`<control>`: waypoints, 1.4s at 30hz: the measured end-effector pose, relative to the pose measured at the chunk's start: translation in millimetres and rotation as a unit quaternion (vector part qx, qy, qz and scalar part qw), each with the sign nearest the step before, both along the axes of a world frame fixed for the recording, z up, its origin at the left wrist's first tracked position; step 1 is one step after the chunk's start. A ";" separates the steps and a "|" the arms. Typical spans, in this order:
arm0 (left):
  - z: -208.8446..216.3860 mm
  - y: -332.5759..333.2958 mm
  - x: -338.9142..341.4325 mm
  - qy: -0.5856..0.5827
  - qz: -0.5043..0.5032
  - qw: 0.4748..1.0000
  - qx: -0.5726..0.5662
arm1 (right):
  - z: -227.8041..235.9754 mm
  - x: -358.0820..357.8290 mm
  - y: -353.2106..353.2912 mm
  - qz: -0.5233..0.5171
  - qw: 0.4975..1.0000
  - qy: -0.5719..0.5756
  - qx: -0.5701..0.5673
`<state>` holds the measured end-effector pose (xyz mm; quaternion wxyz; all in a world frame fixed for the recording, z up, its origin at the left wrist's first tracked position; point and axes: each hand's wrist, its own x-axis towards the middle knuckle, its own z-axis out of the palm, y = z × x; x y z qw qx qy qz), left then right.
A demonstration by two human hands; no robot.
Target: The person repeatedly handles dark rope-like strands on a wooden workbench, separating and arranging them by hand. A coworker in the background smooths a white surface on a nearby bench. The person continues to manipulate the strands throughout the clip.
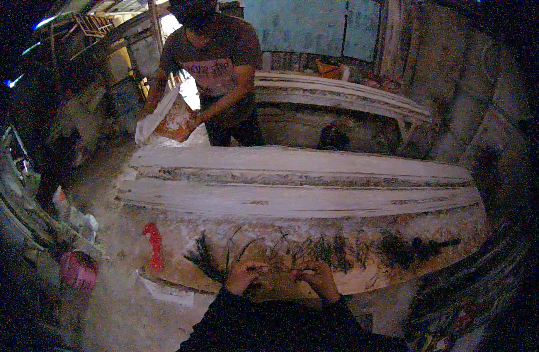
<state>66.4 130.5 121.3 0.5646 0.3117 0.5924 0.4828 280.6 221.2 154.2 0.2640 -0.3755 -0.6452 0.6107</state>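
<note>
Left hand (pixel 241 278): fingers curled inward; cannot tell if gripping.
Right hand (pixel 319 280): curled to face it; grip too blurred to tell.
Dark sprigs: on the table (pixel 363 283), spread from 10 to 2 o'clock of the hands.
Possibly gathered: thick bunch (pixel 203 259), 10 o'clock; clump (pixel 403 251), 2 o'clock.
Apparently left: loose strands (pixel 283 239), 12 o'clock; looks midway.

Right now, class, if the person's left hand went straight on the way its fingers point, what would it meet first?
Most likely the person's right hand, which faces the left hand across a short gap, though depth is hard to judge in this dim picture.
</note>
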 end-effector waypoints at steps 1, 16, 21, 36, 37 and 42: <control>0.3 -1.1 1.1 -0.016 0.025 1.000 0.010 | 0.6 -1.5 -0.9 -0.003 1.000 0.016 0.002; -41.3 -7.0 -5.8 0.229 0.213 0.945 0.091 | -20.8 -14.5 -24.5 0.222 0.964 -0.096 0.109; -51.9 -15.1 -7.2 0.189 0.219 0.957 0.037 | -34.0 -18.3 -25.1 0.258 0.953 -0.109 0.115; -70.2 -18.2 -48.8 0.452 0.145 0.878 0.068 | -66.8 48.1 36.5 0.093 0.942 -0.277 0.167; -77.6 -17.8 -52.4 0.468 0.145 0.870 0.059 | -68.3 49.7 41.2 0.078 0.938 -0.289 0.175; -93.3 -15.4 -63.2 0.519 0.146 0.842 0.027 | -77.0 53.1 39.5 0.105 0.923 -0.318 0.188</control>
